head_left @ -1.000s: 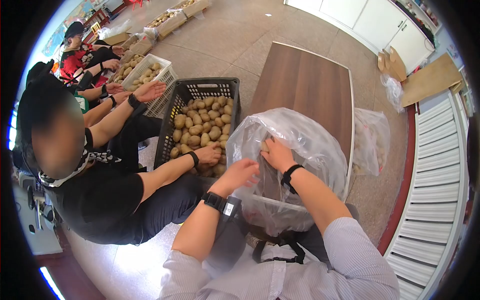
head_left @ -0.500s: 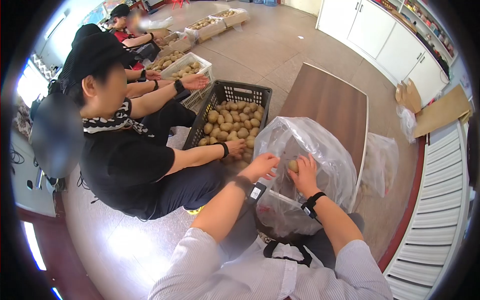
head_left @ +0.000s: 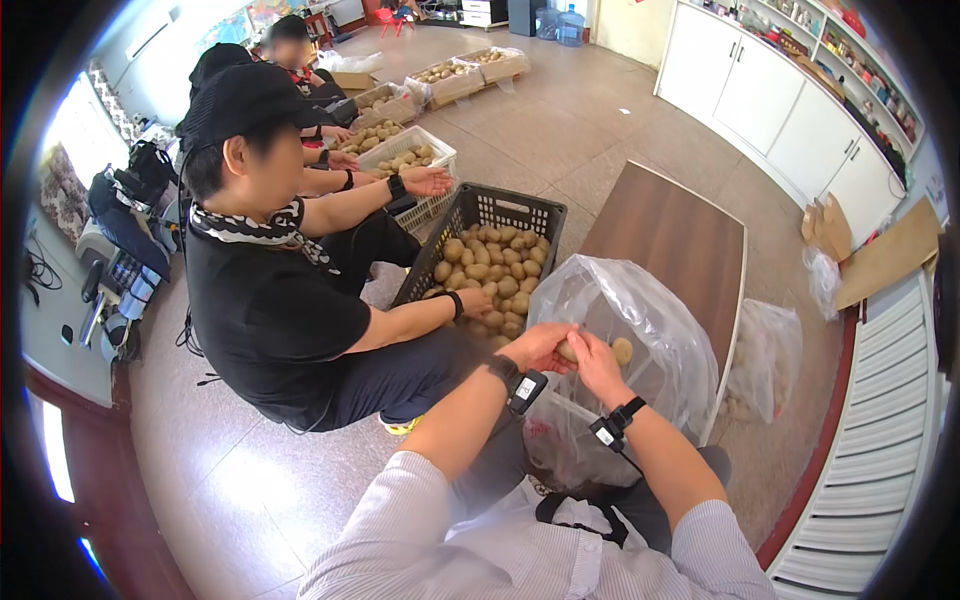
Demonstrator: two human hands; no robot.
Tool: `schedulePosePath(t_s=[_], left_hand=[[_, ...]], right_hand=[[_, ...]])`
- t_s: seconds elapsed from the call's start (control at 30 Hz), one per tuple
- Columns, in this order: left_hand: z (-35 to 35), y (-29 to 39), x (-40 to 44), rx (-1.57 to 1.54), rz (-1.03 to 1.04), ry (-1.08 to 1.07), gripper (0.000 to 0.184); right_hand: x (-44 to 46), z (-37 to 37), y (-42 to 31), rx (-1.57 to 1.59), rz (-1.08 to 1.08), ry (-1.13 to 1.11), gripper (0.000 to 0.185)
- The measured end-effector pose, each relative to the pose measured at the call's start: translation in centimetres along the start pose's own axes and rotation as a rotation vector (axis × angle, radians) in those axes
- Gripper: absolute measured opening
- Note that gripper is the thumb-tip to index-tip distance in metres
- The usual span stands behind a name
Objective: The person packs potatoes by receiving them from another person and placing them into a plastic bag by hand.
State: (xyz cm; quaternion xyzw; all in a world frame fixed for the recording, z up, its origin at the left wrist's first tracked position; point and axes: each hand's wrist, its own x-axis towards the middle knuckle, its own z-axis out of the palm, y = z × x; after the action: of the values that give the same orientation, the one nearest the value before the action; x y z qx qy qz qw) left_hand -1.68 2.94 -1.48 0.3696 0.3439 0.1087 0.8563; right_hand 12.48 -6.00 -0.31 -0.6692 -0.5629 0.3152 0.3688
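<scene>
The left hand [head_left: 543, 347] and right hand [head_left: 600, 372] meet above the near rim of a clear bag [head_left: 672, 362], fingers partly curled about one potato [head_left: 568, 350] between them; fingers hide much of it, so which hand bears it cannot be told. A second potato [head_left: 622, 351] shows just past the right hand, within the bag's outline; whether it touches anything is unclear. The bag gapes open at the near end of the desk [head_left: 672, 235], covering its near left corner. Left of the desk stands a black crate [head_left: 551, 218] of potatoes [head_left: 490, 258], where a co-worker's hand [head_left: 475, 302] rests among those at the near end. Off the desk's right edge, another bag [head_left: 768, 350] sits on the floor. A white crate [head_left: 447, 170] stands beyond the black crate's far left corner.
</scene>
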Motion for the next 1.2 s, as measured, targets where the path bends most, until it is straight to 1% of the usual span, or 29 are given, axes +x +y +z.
schedulePosePath(t_s=[0.07,0.1,0.17,0.2,0.23,0.27,0.3,0.33,0.37,0.4,0.47,0.5,0.53,0.57,0.6,0.63,0.67,0.7,0.73,0.8,0.83,0.9,0.93,1.0,1.03,1.1,1.17,1.2], left_hand=[[0.0,-0.1,-0.2,-0.001,0.019,0.007,0.037],[-0.1,-0.1,-0.3,-0.004,0.034,0.013,0.035],[-0.4,0.0,-0.5,0.014,0.031,0.014,0.033],[-0.6,0.0,-0.5,0.032,0.026,0.014,0.031],[-0.8,0.1,-0.6,0.033,0.03,0.018,0.031],[-1.0,0.1,-0.6,0.021,0.032,0.061,0.031],[-1.2,-0.1,-0.7,0.01,0.036,0.103,0.031],[-1.5,-0.2,-0.8,0.01,0.039,0.106,0.031],[-1.8,-0.2,-0.8,-0.047,0.082,0.144,0.031],[-2.2,-0.3,-0.8,-0.104,0.125,0.181,0.031],[-3.4,-0.4,-0.5,-0.162,0.157,0.214,0.031],[-3.8,-0.3,-0.6,-0.222,0.188,0.245,0.032],[-3.9,-0.1,-0.8,-0.222,0.189,0.245,0.032],[-4.0,0.1,-1.0,-0.286,0.222,0.304,0.032],[-4.1,0.1,-1.1,-0.35,0.254,0.362,0.032],[-4.2,0.1,-1.3,-0.349,0.255,0.362,0.032],[-4.3,0.1,-1.5,-0.404,0.303,0.399,0.032],[-4.4,0.1,-1.5,-0.459,0.351,0.436,0.032],[-5.3,-0.4,-0.9,-0.459,0.352,0.435,0.032],[-7.1,-1.8,0.6,-0.277,0.573,0.452,0.032],[-7.9,-2.4,1.3,-0.277,0.572,0.45,0.032],[-8.9,-3.2,2.1,0.016,0.728,0.551,0.032],[-9.3,-3.3,2.1,0.016,0.727,0.549,0.032],[-10.0,-3.7,1.5,0.464,0.83,0.665,0.03],[-9.5,-3.1,1.0,0.462,0.826,0.66,0.03],[-8.4,-1.8,0.4,-0.592,0.476,0.535,0.029],[-8.7,-2.0,0.9,-0.602,0.481,0.569,0.028],[-8.8,-1.9,1.0,-0.621,0.483,0.573,0.028]], right_hand=[[-0.4,-0.4,-0.8,-0.095,-0.066,0.002,0.042],[-0.4,-0.2,-0.6,-0.094,-0.069,0.001,0.042],[-0.5,0.1,0.0,-0.042,-0.128,0.067,0.036],[-0.6,0.1,0.4,-0.04,-0.132,0.065,0.036],[-0.5,0.0,0.8,-0.034,-0.116,0.07,0.032],[-0.5,-0.1,1.2,-0.028,-0.1,0.075,0.028],[-0.7,-0.2,2.0,-0.026,-0.107,0.074,0.028],[-0.6,-0.5,3.0,-0.146,-0.153,0.094,0.026],[-0.7,-0.7,4.0,-0.266,-0.199,0.115,0.027],[-0.8,-1.0,4.9,-0.264,-0.202,0.115,0.027],[-1.2,-1.7,6.6,-0.609,-0.115,0.14,0.038],[-1.2,-2.0,7.6,-0.608,-0.117,0.139,0.038],[-1.3,-2.3,8.5,-0.693,-0.098,0.127,0.044],[-1.3,-2.4,9.4,-0.777,-0.079,0.115,0.05],[-1.5,-2.6,9.5,-0.776,-0.079,0.115,0.05],[-1.9,-2.9,9.5,-0.735,-0.054,0.091,0.05],[-2.0,-3.0,9.6,-0.693,-0.028,0.066,0.051],[-2.1,-3.2,9.2,-0.693,-0.029,0.067,0.051],[-2.1,-3.4,8.7,-0.695,0.015,0.023,0.048],[-2.4,-3.2,8.1,-0.698,0.06,-0.019,0.046],[-2.4,-2.8,8.6,-0.714,0.066,-0.018,0.046],[-2.6,-2.3,9.3,-0.732,0.071,-0.017,0.046],[-2.8,-2.1,9.6,-0.729,0.063,-0.004,0.045],[-3.6,-1.9,9.8,-0.728,0.057,0.011,0.044],[-3.8,-2.0,9.8,-0.703,0.052,0.011,0.041],[-4.8,-2.1,9.8,-0.682,0.063,0.008,0.039],[-5.5,-2.4,9.5,-0.627,-0.012,0.014,0.035],[-5.7,-2.4,9.7,-0.631,0.001,0.013,0.035]])
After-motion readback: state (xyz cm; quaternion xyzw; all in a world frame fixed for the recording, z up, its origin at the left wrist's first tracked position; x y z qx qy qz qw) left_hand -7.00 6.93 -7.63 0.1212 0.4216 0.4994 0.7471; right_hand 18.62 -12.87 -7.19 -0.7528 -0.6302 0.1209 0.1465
